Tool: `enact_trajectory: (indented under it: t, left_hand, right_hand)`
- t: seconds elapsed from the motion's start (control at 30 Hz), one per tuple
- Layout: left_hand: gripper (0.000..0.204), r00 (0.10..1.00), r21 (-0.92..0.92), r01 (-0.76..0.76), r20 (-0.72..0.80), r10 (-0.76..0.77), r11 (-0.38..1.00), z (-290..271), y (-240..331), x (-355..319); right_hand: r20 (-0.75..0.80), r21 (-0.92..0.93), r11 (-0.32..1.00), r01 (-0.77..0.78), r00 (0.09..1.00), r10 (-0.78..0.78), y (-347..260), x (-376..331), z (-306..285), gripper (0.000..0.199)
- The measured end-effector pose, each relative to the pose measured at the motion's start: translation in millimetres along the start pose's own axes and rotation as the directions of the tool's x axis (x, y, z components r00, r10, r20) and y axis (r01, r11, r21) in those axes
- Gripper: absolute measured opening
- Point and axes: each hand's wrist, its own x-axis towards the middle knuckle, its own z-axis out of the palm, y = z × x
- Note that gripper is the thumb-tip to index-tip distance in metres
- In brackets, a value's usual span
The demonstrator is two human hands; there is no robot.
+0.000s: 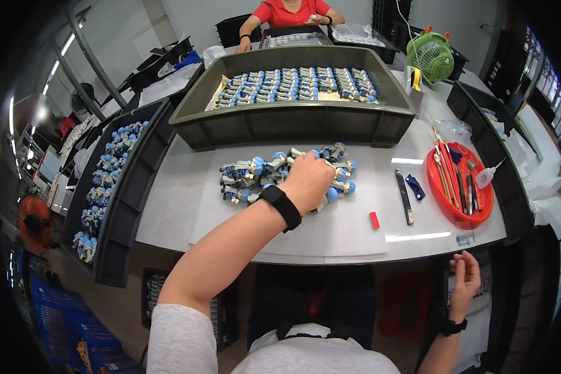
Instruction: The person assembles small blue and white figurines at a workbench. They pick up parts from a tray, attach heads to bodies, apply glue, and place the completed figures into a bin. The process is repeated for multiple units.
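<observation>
My left hand (308, 181), strapped in black at the wrist, reaches down onto a loose heap of figurines (255, 167) mid-table; its fingers bend downward, but their tips are hidden, so I cannot tell whether they grip one. The figurines, with rounded blue heads and slim grey-and-dark bodies, lie tumbled under and around it on the smooth, pale tabletop (181, 199). My right hand (465, 280), at four o'clock from the left, is released, fingers loosely curled, just off the near edge. At twelve o'clock stands a deep olive plastic tray (280, 128) of similar figurines in close rows; at nine, a black bin (131, 206) holds more. At three, a round red dish (449, 214) bears slender brushes (445, 171) and a white squeeze bottle (485, 178); at four lies a small red rectangular block (374, 220).
</observation>
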Motion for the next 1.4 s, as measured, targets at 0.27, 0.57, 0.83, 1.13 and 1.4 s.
enact_trajectory:
  t: [0.27, 0.57, 0.83, 1.13, 1.4]
  left_hand:
    - [0.026, 0.925, -0.741, -0.084, -0.306, -0.224, 0.667, -50.5, 13.9, -45.3]
    - [0.033, 0.911, -0.876, 0.206, 0.334, -0.242, -0.436, 7.4, 41.8, -122.6]
    - [0.035, 0.892, -0.812, 0.139, 0.351, -0.284, -0.567, 29.8, 47.9, -139.4]
    - [0.033, 0.883, -0.896, 0.120, 0.293, -0.367, -0.428, 29.7, 55.1, -143.2]
    - [0.032, 0.886, -0.779, 0.128, 0.367, -0.282, -0.614, 33.4, 59.5, -141.1]
  right_hand:
    - [0.276, 0.242, 0.968, -0.069, 0.961, 0.000, -46.4, -39.2, 104.6, 0.015]
    - [0.763, 0.410, 0.631, -0.658, 0.627, 0.159, -80.4, -73.5, 195.5, 0.041]
    - [0.694, 0.383, 0.736, -0.558, 0.700, 0.170, -68.1, -83.4, 198.6, 0.038]
    - [0.505, 0.358, 0.904, -0.232, 0.863, 0.021, -64.1, -85.3, 202.0, 0.052]
    - [0.375, 0.377, 0.926, -0.030, 0.919, -0.123, -70.8, -86.2, 207.7, 0.059]
